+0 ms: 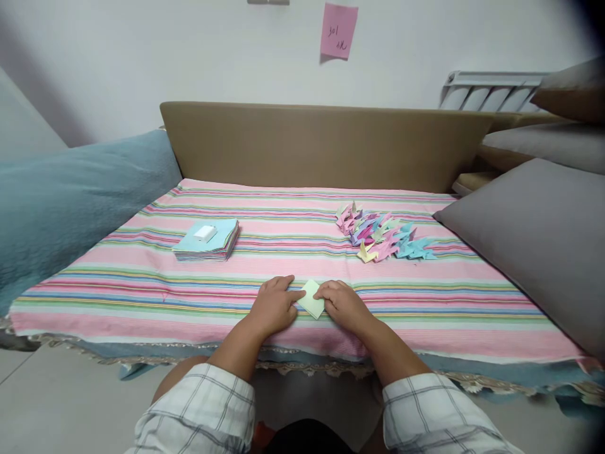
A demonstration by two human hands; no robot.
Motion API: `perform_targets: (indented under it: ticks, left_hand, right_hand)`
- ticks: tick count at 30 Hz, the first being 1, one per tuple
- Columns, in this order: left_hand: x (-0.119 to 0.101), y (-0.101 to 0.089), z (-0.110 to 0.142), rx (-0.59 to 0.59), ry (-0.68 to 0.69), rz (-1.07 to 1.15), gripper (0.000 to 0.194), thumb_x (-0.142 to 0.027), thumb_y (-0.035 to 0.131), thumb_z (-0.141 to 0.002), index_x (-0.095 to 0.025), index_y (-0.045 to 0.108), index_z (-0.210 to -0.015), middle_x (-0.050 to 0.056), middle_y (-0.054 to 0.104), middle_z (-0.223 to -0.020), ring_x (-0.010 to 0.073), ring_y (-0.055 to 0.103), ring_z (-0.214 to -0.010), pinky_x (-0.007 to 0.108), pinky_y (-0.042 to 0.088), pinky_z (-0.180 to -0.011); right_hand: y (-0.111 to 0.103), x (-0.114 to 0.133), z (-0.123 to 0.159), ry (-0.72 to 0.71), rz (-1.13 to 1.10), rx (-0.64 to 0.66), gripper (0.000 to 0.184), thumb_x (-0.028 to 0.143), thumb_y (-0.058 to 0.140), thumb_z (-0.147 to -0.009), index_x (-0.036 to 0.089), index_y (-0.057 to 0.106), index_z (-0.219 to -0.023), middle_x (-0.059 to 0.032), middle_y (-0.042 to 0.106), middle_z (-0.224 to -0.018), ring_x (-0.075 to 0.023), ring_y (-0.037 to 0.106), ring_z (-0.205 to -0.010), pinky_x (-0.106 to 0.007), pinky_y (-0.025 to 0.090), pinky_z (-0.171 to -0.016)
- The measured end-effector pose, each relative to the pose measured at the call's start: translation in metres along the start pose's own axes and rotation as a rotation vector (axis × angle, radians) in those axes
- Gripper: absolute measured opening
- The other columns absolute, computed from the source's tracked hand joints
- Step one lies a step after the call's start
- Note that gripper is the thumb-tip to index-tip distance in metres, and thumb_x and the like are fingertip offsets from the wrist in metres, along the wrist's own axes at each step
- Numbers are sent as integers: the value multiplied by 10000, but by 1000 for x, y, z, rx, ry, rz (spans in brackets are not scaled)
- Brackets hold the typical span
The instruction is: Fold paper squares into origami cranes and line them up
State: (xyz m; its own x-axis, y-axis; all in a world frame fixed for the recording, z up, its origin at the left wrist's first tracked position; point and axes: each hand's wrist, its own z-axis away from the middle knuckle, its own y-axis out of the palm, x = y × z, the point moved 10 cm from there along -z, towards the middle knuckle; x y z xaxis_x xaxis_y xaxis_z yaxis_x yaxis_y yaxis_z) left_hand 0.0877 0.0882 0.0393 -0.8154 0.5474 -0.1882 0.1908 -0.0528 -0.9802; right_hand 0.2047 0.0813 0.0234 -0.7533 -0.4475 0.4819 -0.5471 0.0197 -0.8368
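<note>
Small green paper [312, 309] is lying on the striped cloth [198, 277], between the two hands, corners pointing out like a diamond (folded, looks like, but the layers aren't showing clearly). Left hand [271, 309] is touching the paper's left corner with one digit; its index is stretching out flat past that corner, so thumb and index are standing spread. Right hand [347, 308] is keeping its fingers bunched at the paper's right corner, one fingertip pressing on top; pinching or only pressing, can't tell, underside is hidden.

Right of the paper and farther back, cranes [382, 238] are sitting in a loose cluster: pink, blue, purple, pale green, yellow. Left of the paper, also farther back, a stack [222, 247] of coloured sheets is lying, blue one topmost, with a small white block [205, 233] resting on it (too small to say what).

Nearer the body than the paper, checked sleeves [196, 403] are covering the upper forearms. Far left of the paper, a blue bolster [85, 195] is bordering the cloth; far right, grey cushions [534, 239] are piling up. Straight behind the paper, a brown board [312, 145] is standing; above it, a pink note [339, 31] is sticking to the wall [227, 57], handwriting showing.
</note>
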Motion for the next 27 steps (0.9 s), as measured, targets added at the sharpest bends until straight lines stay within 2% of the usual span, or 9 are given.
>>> perform_targets:
  ticks: [3,7,10,18,27]
  left_hand:
    - [1,-3,2,-19,7,-14,440,-162,544,-730,-330,648,-1124,61,507,-1333,287,462,-1193,471,370,-986]
    - [-1,-4,2,-47,13,-21,410,-151,542,-726,-297,671,-1087,70,537,-1305,272,484,-1173,450,380,-986]
    - [-3,-4,1,-64,17,-14,399,-145,535,-728,-282,675,-1075,69,550,-1294,262,497,-1159,444,383,-986]
    - [-2,-6,-2,-88,-15,22,338,-166,501,-771,-261,692,-1034,68,552,-1292,258,501,-1160,438,383,-987]
    - [-1,-5,-4,-77,-30,14,354,-156,503,-756,-270,691,-1033,53,559,-1288,252,502,-1161,427,385,-982]
  right_hand:
    - [1,1,0,14,12,28,360,43,444,-770,219,670,-986,-41,628,-1045,-183,513,-973,-324,386,-884]
    - [2,5,0,46,82,50,396,90,424,-827,220,603,-1156,-59,602,-1093,-191,490,-1001,-322,371,-880]
    - [2,7,0,77,152,74,416,107,441,-832,243,582,-1198,-65,586,-1095,-199,476,-992,-324,366,-859]
    - [1,13,2,12,95,100,401,54,472,-791,262,669,-1071,-46,599,-1035,-185,495,-973,-325,387,-873]
    - [5,10,11,34,36,157,376,68,506,-776,339,732,-909,-40,548,-1191,-226,465,-1116,-425,363,-954]
